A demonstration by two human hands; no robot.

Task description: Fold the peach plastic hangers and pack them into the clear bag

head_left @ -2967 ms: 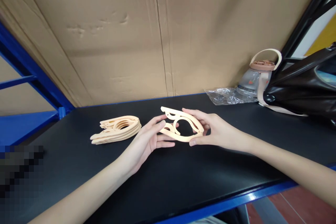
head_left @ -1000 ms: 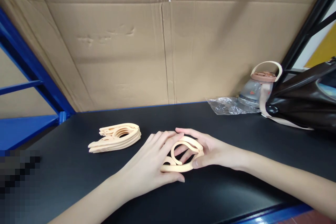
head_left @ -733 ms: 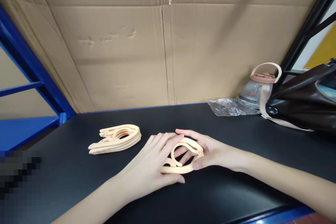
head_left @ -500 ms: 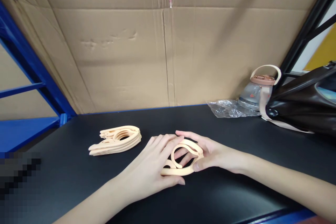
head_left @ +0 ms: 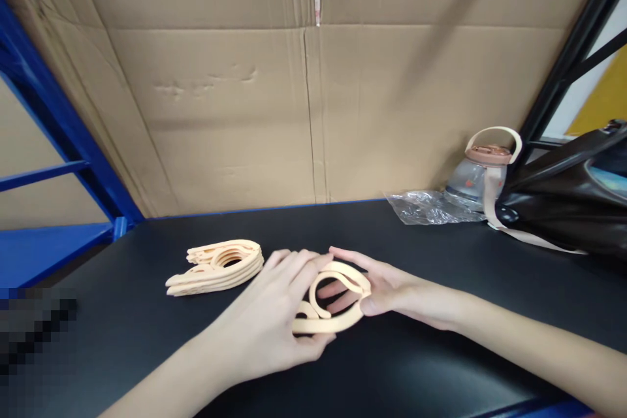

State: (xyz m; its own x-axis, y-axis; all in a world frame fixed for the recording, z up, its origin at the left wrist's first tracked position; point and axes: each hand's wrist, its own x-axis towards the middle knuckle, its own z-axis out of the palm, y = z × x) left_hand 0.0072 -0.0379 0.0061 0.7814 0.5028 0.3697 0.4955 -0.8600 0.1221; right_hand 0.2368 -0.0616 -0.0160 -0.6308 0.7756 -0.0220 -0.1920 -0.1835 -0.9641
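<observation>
Left hand (head_left: 279, 313), from my remote viewpoint: curled over one end of a cream folding hanger (head_left: 337, 324), thumb along its near edge. Right hand (head_left: 386, 284): closed about the hanger's rounded end, thumb in front, some fingers visible through the ring-shaped opening. I see the hanger between both hands, its long axis running roughly left to right—the rounded end points toward the right palm, the other end (hidden from me) lies under the left fingers. Whether it touches the black tabletop (head_left: 416, 366), I cannot tell. Beyond the left wrist, a stack of similar hangers (head_left: 220, 277) lies flat, rounded ends to the right. Farther right: clear plastic wrap (head_left: 421, 208), a strapped bottle (head_left: 470, 177) and a dark bag (head_left: 563, 189). Behind: a cardboard panel (head_left: 220, 91).
</observation>
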